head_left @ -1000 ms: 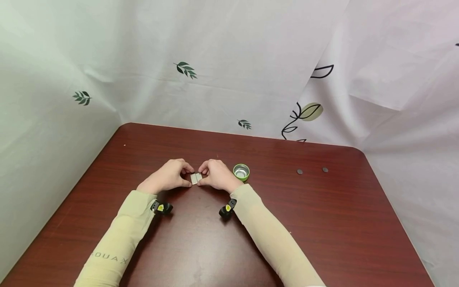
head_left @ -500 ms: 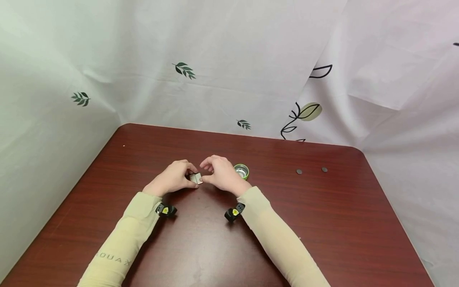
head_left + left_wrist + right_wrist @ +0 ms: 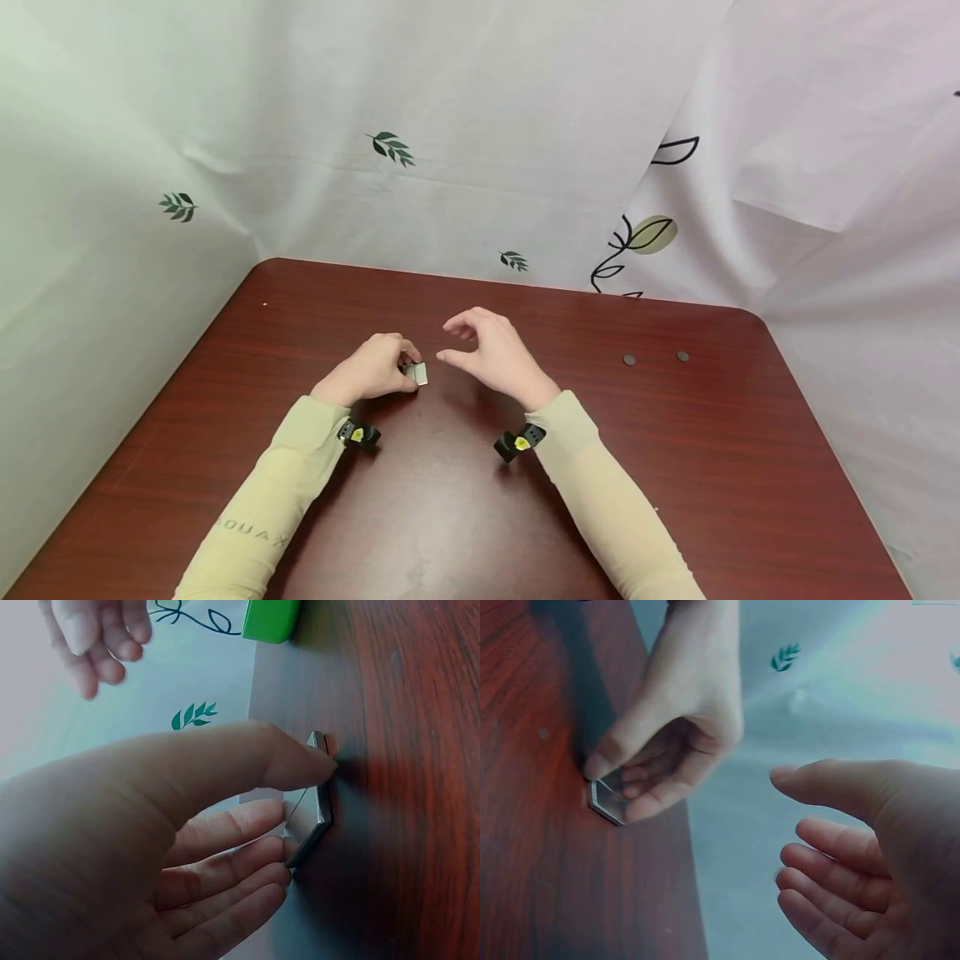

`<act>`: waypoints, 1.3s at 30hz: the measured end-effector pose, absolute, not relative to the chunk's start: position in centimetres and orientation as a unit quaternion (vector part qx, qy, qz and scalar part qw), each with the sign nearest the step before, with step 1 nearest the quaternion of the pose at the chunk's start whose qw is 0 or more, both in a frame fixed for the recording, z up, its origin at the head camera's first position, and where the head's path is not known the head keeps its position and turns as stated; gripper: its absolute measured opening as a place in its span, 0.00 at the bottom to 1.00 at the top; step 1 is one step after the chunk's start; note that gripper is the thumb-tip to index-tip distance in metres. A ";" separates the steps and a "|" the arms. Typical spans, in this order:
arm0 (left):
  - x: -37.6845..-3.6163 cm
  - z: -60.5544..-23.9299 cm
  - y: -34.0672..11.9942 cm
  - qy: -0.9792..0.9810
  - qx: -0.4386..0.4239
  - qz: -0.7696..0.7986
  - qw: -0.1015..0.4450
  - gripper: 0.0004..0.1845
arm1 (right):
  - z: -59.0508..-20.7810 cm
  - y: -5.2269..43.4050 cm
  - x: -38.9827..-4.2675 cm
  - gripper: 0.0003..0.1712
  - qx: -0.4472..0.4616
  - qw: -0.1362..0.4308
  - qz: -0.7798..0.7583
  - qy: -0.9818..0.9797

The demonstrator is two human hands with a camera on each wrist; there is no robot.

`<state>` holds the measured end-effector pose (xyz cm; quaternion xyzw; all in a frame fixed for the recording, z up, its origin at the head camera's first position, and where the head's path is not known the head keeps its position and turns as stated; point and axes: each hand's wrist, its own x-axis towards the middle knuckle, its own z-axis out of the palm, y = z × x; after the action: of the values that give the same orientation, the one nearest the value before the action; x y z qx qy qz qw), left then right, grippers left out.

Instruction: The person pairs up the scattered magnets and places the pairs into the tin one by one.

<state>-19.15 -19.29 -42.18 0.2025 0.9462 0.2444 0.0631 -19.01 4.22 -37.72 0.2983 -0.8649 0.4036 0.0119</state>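
Observation:
My left hand (image 3: pixel 373 368) holds a pair of thin, shiny silver rectangular plates (image 3: pixel 421 374) low over the table, thumb on the near edge and fingertips on the far one. A seam between the plates (image 3: pixel 304 817) shows in the left wrist view. It is unclear whether they rest on the wood. To the right, my right hand (image 3: pixel 495 350) is raised with nothing in it, thumb apart from loosely bent fingers. Behind it in the head view the round green tin is hidden; the left wrist view catches part of the green tin (image 3: pixel 271 619) at the top.
Two small dark grey discs (image 3: pixel 629 360) lie apart on the right side of the reddish-brown table (image 3: pixel 720 467). A pale cloth (image 3: pixel 450 200) with leaf prints hangs behind the table's far edge.
My right hand has let go of the plates and moved right and up, covering the tin in the head view. The left hand has shifted slightly right with the plates.

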 end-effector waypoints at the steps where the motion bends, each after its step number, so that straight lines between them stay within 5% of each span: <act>1: -19.2 -42.1 -19.2 0.947 0.200 0.243 0.068 0.18 | -37.6 4.5 -19.0 0.20 0.296 0.018 0.409 -0.863; 21: -19.5 -41.7 -18.7 0.943 0.214 0.237 0.091 0.17 | -36.8 10.5 -19.6 0.19 0.235 0.082 0.449 -0.858; 39: -19.6 -42.2 -18.2 0.948 0.211 0.225 0.084 0.19 | -39.0 13.7 -20.1 0.27 0.180 0.045 0.451 -0.873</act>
<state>-19.63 -18.17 -42.17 0.2109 0.9477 0.2245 0.0841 -20.08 13.66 -38.98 0.1802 -0.8729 0.4512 0.0445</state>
